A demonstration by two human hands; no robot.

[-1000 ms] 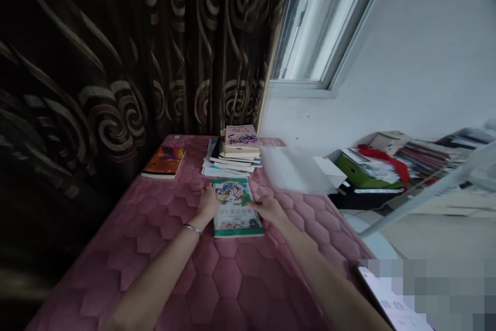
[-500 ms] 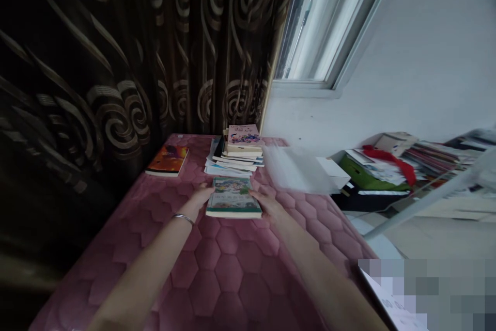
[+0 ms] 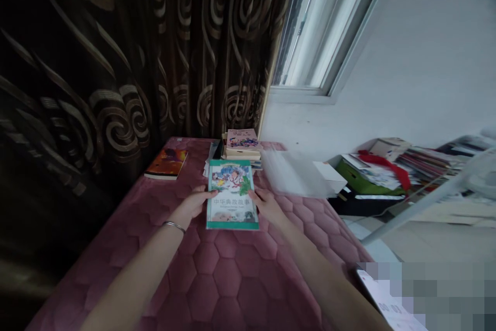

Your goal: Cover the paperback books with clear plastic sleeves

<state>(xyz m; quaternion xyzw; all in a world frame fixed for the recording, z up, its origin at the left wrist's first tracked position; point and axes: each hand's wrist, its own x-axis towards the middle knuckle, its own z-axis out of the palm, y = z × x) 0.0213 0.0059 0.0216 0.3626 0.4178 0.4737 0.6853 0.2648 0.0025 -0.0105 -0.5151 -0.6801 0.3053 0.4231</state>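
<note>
A book with a green-edged, illustrated cover is held between my two hands, its cover tilted up toward me. My left hand grips its left edge, thumb on the cover and a silver bangle on the wrist. On the opposite edge, my right hand pinches the book, thumb on top. Behind it stands a stack of books with a pink-covered one on top; the held book hides the lower front of the stack. An orange-and-dark book lies flat to the left.
Pink quilted padding covers the surface under my hands. A patterned dark curtain hangs at the back left. Right of the stack lies a translucent white sheet. Papers and a green container fill the right side, near a pale slanted bar.
Both hands have tipped the green-edged book up, so its cover now faces me more fully and covers more of the stack behind.
</note>
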